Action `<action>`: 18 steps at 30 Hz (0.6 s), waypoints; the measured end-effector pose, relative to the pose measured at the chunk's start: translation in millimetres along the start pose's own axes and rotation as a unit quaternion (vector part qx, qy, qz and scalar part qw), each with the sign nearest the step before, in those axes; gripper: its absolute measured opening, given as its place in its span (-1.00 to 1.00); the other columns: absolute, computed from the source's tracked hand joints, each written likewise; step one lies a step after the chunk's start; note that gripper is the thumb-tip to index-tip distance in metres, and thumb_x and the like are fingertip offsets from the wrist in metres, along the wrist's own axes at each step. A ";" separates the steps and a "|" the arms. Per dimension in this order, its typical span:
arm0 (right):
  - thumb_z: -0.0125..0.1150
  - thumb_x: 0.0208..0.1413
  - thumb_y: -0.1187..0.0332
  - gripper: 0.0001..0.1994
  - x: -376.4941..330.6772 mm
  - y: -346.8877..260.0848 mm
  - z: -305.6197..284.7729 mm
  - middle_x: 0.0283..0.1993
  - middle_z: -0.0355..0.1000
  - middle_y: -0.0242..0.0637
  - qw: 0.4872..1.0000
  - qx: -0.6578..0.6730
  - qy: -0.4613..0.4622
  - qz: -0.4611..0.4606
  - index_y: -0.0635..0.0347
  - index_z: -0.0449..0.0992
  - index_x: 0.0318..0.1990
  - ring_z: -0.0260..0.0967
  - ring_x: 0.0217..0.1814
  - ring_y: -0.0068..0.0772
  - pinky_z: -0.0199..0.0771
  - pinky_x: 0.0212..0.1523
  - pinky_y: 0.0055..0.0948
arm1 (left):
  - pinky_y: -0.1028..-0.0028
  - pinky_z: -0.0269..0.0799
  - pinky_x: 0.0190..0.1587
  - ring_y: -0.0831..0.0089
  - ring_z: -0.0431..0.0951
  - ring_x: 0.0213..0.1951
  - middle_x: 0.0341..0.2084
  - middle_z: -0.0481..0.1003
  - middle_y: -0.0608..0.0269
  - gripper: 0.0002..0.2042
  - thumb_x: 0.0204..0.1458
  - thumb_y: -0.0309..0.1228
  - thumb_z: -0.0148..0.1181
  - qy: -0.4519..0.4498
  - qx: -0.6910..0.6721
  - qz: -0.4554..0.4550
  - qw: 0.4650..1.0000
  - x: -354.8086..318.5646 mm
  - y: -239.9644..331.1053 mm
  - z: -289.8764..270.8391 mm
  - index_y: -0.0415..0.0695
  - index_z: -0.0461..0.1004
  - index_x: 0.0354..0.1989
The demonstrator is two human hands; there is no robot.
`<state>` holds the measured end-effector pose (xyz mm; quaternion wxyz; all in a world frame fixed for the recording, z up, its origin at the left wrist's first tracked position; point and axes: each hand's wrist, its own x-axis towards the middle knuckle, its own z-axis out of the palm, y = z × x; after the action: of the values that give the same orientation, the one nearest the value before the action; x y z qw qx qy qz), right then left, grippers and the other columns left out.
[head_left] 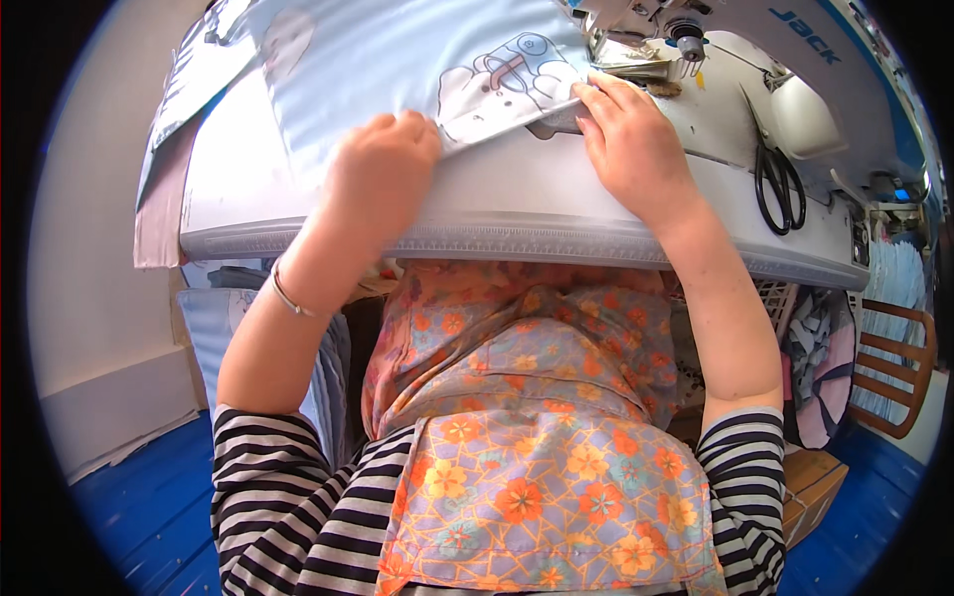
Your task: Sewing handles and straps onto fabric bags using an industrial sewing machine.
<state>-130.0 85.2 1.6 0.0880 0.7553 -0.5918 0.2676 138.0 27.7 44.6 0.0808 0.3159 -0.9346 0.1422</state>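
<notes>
A light blue cloth (363, 74) with a printed white cartoon animal lies across the white sewing table, its near edge running slantwise up to the right. My left hand (383, 169), slightly blurred, has its fingers curled closed on that edge. Farther right, my right hand (641, 149) pinches the cloth's edge between thumb and fingers, close to the sewing machine's needle area (616, 65). Part of a dark metal plate (558, 123) shows under the cloth between my hands. Fingertips of the left hand are partly hidden.
Black-handled scissors (780, 189) lie right of my right hand, near a white rounded container (807, 117). The sewing machine (795, 40) overhangs the back right. A ruler strip (517, 238) runs along the table's front edge. A wooden chair (894, 372) stands at right.
</notes>
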 end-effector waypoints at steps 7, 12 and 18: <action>0.11 0.15 0.50 -0.72 -0.5 0.5 -0.9 0.09 0.46 -0.05 0.999 0.031 0.015 -0.002 0.28 0.52 0.03 0.38 0.18 -0.01 0.39 0.22 -0.19 | 0.22 0.51 -0.22 0.13 0.56 -0.29 -0.35 0.46 0.15 -0.76 -0.10 -0.48 0.17 -0.176 -0.183 0.094 0.963 -0.1 64.5 -46.1 -0.17 0.45 -0.20; 0.08 0.10 0.54 -0.73 -9.9 7.6 -10.6 0.07 0.49 -0.03 0.998 0.055 0.003 0.008 0.27 0.55 -0.04 0.41 0.15 0.02 0.40 0.21 -0.15 | 0.18 0.52 -0.13 0.06 0.60 -0.18 -0.20 0.57 0.06 -0.82 0.10 -0.33 0.17 -0.238 -0.303 0.102 0.917 44.9 66.1 -43.7 -0.21 0.56 -0.33; 0.13 0.08 0.53 -0.74 -29.4 4.5 -24.3 0.00 0.52 -0.02 0.992 0.123 0.019 -0.010 0.25 0.57 -0.06 0.46 0.07 0.03 0.43 0.19 -0.20 | 0.06 0.17 0.31 -0.02 0.30 0.28 0.18 0.38 -0.11 -0.52 -0.03 -0.33 0.28 0.014 -0.220 0.100 0.970 47.2 57.3 9.3 -0.23 0.45 0.10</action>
<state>-146.1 119.7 6.2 0.0086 0.7611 -0.5449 0.3517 65.1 41.5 34.9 0.1467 0.1935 -0.9685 -0.0556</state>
